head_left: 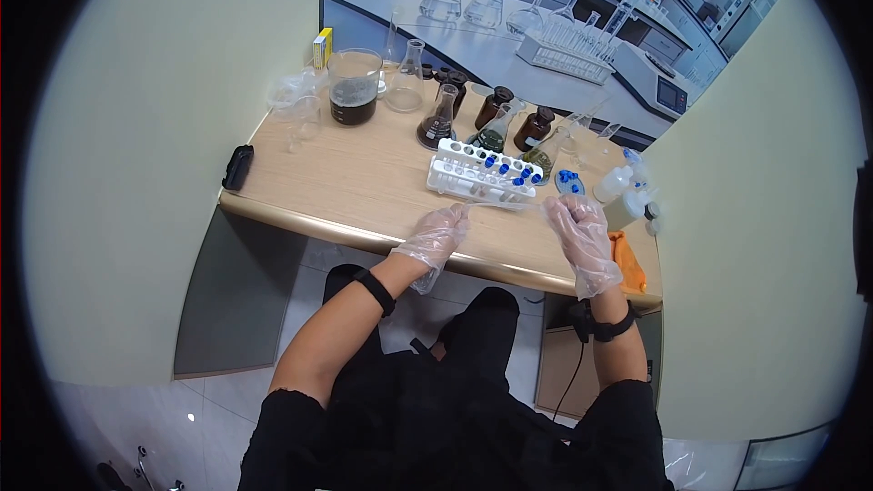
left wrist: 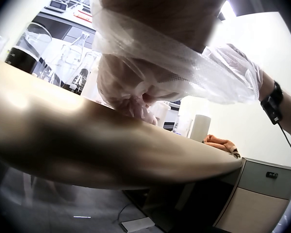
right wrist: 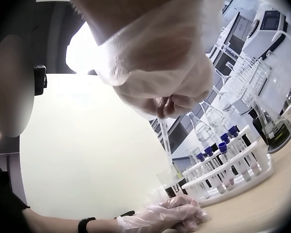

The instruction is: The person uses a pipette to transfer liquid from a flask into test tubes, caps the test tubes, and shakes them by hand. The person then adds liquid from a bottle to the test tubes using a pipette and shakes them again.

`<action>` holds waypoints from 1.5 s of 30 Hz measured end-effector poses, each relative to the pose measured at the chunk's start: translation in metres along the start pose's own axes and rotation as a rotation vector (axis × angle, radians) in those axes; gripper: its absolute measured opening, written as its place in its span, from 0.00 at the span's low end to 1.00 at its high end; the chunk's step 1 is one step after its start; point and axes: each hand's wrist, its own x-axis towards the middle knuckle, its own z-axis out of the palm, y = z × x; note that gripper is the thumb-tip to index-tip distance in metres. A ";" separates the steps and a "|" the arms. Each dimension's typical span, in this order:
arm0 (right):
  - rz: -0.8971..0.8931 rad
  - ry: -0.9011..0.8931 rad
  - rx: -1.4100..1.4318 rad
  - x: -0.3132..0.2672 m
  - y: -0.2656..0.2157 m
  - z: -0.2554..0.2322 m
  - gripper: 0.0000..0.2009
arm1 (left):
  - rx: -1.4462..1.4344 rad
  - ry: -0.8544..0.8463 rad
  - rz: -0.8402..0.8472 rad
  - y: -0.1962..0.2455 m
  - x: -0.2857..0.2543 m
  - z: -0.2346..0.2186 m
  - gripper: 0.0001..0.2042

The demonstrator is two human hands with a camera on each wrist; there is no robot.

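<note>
Both hands wear clear plastic gloves above the desk's front edge. The right hand [head_left: 580,229] pinches one end of a slender clear plastic dropper [right wrist: 165,137], which spans the gap between the hands. At its other end are the curled fingers of the left hand [head_left: 438,235]; I cannot tell whether they also hold a separate clear tube. Just behind the hands stands a white test tube rack [head_left: 439,184] with several tubes, some with blue caps [right wrist: 223,146]. In the left wrist view the glove hides most of what the left hand grips.
Behind the rack stand flasks with dark liquid [head_left: 436,130], brown bottles [head_left: 535,129] and a large beaker of dark liquid [head_left: 353,107]. To the right are a dish of blue caps [head_left: 570,183], white bottles [head_left: 624,209] and an orange cloth [head_left: 627,262]. A black object [head_left: 238,168] lies at the left edge.
</note>
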 end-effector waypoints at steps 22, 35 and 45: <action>-0.116 0.064 0.026 0.002 -0.017 0.003 0.12 | 0.060 -0.011 0.019 -0.005 0.002 0.001 0.09; -0.082 0.317 -0.086 0.054 -0.036 -0.014 0.18 | 0.057 -0.026 0.015 -0.014 0.005 0.007 0.12; -0.342 0.262 -0.506 0.242 -0.075 0.023 0.24 | -0.005 -0.001 0.074 -0.012 0.004 0.002 0.10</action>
